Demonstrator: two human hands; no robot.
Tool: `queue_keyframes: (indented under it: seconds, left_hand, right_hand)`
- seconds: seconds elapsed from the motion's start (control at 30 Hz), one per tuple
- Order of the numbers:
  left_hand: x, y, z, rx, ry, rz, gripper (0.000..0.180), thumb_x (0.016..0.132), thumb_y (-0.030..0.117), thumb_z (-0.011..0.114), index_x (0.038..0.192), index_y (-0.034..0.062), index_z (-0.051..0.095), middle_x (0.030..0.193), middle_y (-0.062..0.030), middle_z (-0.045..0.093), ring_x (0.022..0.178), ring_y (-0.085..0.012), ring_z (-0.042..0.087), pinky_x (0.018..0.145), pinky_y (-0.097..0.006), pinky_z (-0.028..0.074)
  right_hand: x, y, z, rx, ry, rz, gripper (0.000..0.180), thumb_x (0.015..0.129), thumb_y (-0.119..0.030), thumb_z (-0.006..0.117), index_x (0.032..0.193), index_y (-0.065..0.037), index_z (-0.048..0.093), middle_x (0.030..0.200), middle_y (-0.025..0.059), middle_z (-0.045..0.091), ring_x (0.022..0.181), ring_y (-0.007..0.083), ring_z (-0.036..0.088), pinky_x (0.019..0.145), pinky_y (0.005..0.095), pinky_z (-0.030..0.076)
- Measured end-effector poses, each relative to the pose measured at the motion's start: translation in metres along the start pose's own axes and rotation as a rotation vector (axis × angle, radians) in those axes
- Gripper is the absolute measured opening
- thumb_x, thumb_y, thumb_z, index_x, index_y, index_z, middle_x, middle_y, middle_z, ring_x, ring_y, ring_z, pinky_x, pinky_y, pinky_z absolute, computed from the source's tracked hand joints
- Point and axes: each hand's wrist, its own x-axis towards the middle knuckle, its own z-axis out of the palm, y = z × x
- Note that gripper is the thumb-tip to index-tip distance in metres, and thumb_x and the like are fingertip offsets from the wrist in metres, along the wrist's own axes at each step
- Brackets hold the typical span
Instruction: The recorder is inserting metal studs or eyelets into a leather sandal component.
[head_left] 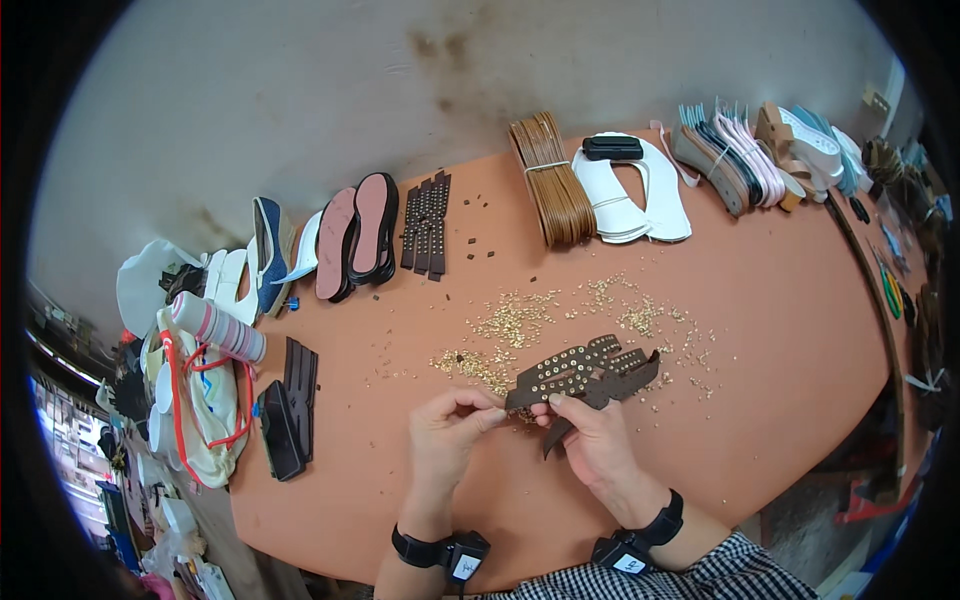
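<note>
A dark brown studded sandal upper [570, 376], cut into straps with rows of round gold-coloured studs, is held up over the table in front of me. My left hand [447, 440] pinches its left end between thumb and fingertips. From below, my right hand [598, 440] grips the lower edge, thumb on top and fingers underneath. A dark pointed strap end hangs down beside the right thumb. Just beyond the upper, loose small gold studs [515, 318] lie scattered in heaps. Whether a stud sits in the left fingertips is hidden.
On the brown table [770, 330], pink-topped soles [374, 225] and studded brown straps [428, 225] lie at the far left. Brown strips [552, 180] and white sole shapes [655, 190] are at the back. Black strap pieces [299, 385] and a striped roll [220, 328] are on the left.
</note>
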Motion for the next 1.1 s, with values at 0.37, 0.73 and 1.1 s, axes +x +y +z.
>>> queue_keyframes:
  seconds: [0.37,0.73,1.1]
  left_hand:
    - [-0.008,0.000,0.017,0.527,-0.028,0.338,0.014,0.065,-0.008,0.068,0.072,-0.0001,0.058,0.083,-0.0091,0.057,0.075,-0.0142,0.055,0.066,-0.024,0.045]
    - [-0.004,-0.017,0.020,0.185,-0.113,0.241,0.018,0.064,-0.006,0.071,0.074,0.0005,0.058,0.099,-0.0069,0.042,0.087,-0.0146,0.047,0.073,-0.025,0.044]
    - [-0.006,-0.018,0.019,0.189,-0.102,0.302,0.019,0.064,-0.008,0.070,0.075,-0.0008,0.056,0.098,-0.0080,0.046,0.086,-0.0152,0.051,0.073,-0.026,0.046]
  right_hand:
    - [0.000,0.003,-0.002,-0.032,-0.038,0.015,0.012,0.080,0.003,0.052,0.091,0.000,0.056,0.084,0.0070,0.061,0.074,0.0147,0.058,0.065,0.0268,0.048]
    - [-0.007,0.003,0.002,0.029,-0.069,-0.028,0.015,0.080,0.005,0.051,0.093,-0.001,0.056,0.087,0.0069,0.061,0.078,0.0142,0.059,0.071,0.0270,0.049]
    - [-0.010,-0.001,0.007,0.004,-0.066,-0.050,0.009,0.081,0.003,0.053,0.088,-0.001,0.057,0.082,0.0036,0.060,0.072,0.0091,0.056,0.065,0.0226,0.047]
